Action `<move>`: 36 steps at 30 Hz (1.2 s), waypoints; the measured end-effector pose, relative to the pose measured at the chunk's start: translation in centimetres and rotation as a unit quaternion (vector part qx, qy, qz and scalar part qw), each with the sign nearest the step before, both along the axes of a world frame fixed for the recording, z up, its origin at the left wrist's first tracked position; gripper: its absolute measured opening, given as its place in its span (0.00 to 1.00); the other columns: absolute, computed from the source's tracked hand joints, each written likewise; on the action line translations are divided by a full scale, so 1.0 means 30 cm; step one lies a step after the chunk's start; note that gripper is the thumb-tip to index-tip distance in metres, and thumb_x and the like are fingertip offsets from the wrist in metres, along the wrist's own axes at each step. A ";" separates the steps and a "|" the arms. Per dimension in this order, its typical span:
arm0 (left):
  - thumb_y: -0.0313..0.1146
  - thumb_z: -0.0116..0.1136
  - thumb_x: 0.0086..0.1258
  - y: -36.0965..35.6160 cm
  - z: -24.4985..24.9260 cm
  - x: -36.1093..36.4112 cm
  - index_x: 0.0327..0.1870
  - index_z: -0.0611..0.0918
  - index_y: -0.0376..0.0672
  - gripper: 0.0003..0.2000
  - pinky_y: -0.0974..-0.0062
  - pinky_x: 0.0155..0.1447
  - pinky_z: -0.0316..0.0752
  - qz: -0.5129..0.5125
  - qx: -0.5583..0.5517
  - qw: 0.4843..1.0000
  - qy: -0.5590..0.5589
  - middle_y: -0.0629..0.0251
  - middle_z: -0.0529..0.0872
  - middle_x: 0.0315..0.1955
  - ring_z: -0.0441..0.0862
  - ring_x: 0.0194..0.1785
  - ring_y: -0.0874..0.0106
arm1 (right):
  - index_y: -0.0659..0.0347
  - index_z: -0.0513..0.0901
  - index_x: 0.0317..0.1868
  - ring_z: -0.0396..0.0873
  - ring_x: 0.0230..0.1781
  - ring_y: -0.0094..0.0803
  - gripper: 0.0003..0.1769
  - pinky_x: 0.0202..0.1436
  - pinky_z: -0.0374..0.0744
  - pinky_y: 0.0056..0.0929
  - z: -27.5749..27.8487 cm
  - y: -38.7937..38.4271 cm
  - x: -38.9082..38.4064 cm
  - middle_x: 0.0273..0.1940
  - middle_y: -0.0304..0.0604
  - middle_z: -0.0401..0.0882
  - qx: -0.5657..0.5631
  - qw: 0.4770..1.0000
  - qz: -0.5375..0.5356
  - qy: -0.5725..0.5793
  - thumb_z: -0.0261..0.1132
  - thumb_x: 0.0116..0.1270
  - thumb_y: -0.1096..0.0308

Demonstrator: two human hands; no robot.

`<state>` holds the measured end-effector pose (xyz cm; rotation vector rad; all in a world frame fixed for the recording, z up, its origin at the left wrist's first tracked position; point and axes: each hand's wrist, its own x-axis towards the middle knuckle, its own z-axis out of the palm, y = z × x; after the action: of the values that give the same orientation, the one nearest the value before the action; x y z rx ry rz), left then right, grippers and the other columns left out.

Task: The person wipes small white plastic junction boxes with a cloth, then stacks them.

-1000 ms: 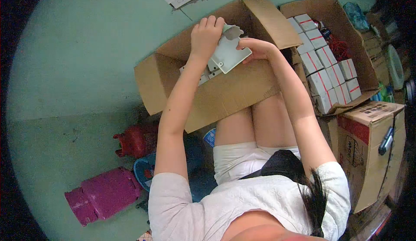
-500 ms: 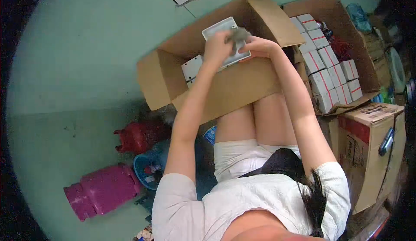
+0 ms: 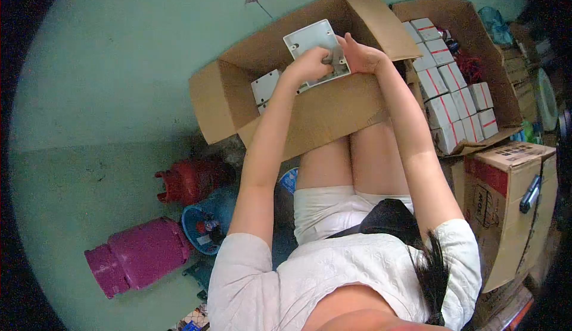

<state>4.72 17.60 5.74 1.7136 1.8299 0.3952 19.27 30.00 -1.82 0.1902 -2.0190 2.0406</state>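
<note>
A white, shallow plastic box (image 3: 310, 36) with small holes near its corners lies tilted in the open carton (image 3: 322, 116), its hollow side facing me. My left hand (image 3: 311, 64) is inside this box, fingers closed round a wadded grey cloth (image 3: 327, 58) that is mostly hidden. At the box's right edge is my right hand (image 3: 362, 56). Its palm is against the rim, and some fingers reach behind the box. More white plastic boxes (image 3: 265, 86) sit lower in the carton, at its left end.
Right of the carton, a second carton (image 3: 500, 86) holds several small white boxes with red bands (image 3: 450, 78). A taped cardboard box (image 3: 494, 206) stands nearer. To the left are a magenta gas cylinder (image 3: 140, 253), a red cylinder (image 3: 190, 179) and a blue bucket (image 3: 199, 230).
My left hand has lowered the cloth into the white box. My right hand's grip has shifted, its thumb no longer over the inside. The box has moved slightly right.
</note>
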 end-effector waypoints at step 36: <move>0.21 0.56 0.54 -0.252 0.079 0.086 0.47 0.80 0.42 0.16 0.59 0.55 0.72 -0.010 0.289 0.942 0.170 0.60 0.83 0.40 0.80 0.48 0.55 | 0.65 0.73 0.62 0.79 0.55 0.35 0.33 0.61 0.76 0.37 0.062 -0.045 0.000 0.57 0.44 0.79 -0.366 0.905 -0.086 -0.200 0.49 0.75 0.42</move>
<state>7.32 10.04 8.12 2.3116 2.0707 0.7219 19.26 28.65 0.03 -0.5704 -1.2204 2.6938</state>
